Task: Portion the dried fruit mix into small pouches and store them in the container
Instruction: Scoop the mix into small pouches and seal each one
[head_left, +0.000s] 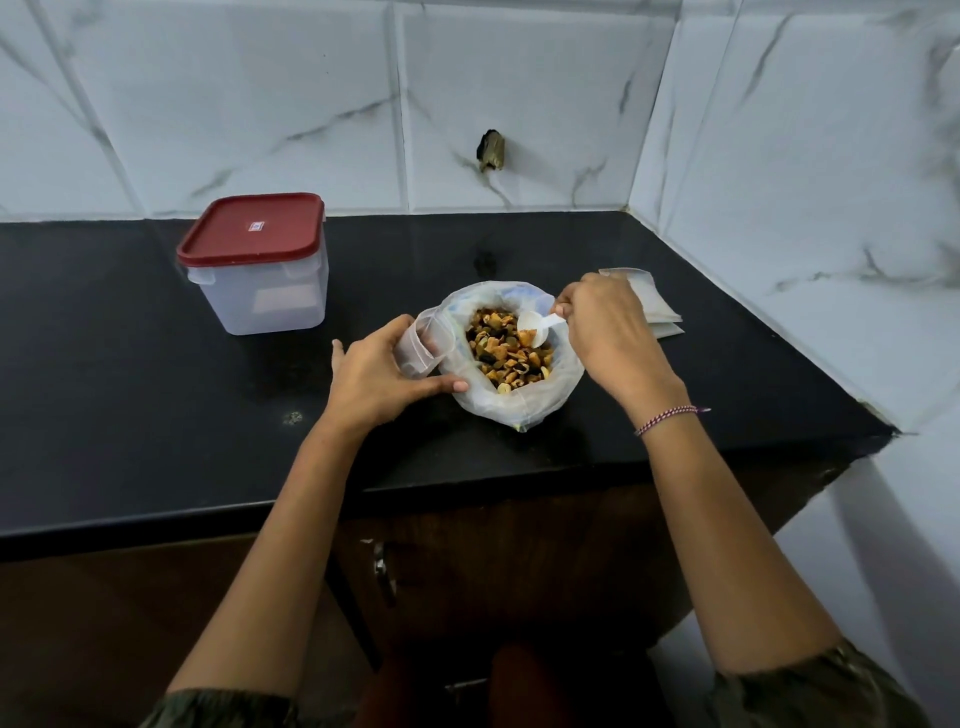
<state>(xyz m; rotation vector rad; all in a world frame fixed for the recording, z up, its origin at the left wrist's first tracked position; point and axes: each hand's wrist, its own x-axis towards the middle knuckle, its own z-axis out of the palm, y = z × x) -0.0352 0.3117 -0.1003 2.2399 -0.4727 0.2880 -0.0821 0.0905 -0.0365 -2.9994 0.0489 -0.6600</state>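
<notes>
A large clear plastic bag (540, 400) stands open on the black counter (130, 405), filled with dried fruit mix (506, 351). My left hand (379, 376) grips a small clear pouch (421, 345) held open just left of the bag. My right hand (608, 332) pinches the handle of a white plastic spoon (535, 328), whose bowl dips into the mix. A clear container (262, 291) with a shut red lid (252, 226) stands at the back left.
A stack of flat empty pouches (654, 306) lies behind my right hand, near the tiled corner wall. The counter's front edge runs just below the bag, with a brown cabinet door and handle (382, 571) beneath.
</notes>
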